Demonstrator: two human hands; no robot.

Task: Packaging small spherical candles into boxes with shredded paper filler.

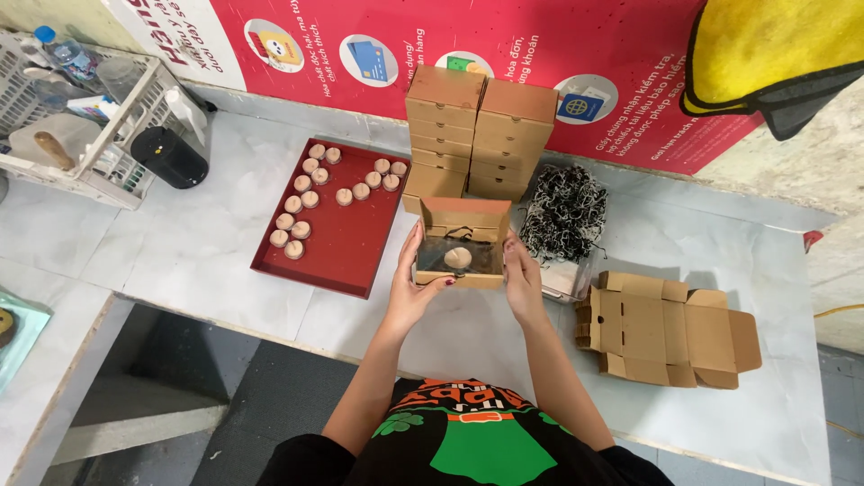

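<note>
our left hand [411, 286] has its grip closed on the left side of a small open cardboard box [461, 255], and our right hand [523, 284] clasps the right side the same way. we hold the box just above the pale desk [207, 261], near its front edge, with the lid flap standing up at the back. inside sits a round tan piece [458, 258] on dark filling; we cannot make out more of it.

just behind the box rise two stacks of closed cardboard boxes [479, 135], side by side and touching, close enough to crowd the raised flap. to the left lies a red tray [346, 243] with small round tan pieces [310, 193] in loose rows across its far half. to the right, a clear tub [565, 279] holds a heap of black shredded filling [565, 209]; our right hand hides part of the tub. further right, a pile of flat unfolded cardboard boxes [664, 328] rests on the desk.

at the far left stands a white plastic crate [108, 144] with a black cylinder [169, 157] leaning beside it; what is in the crate is hard to tell, apart from a bottle [65, 52] cut off by the frame edge. along the wall runs a long red sign [504, 54] with round white pictures and white lettering. a yellow and black cloth [774, 54] hangs over its upper right corner, cut off at the top.
</note>
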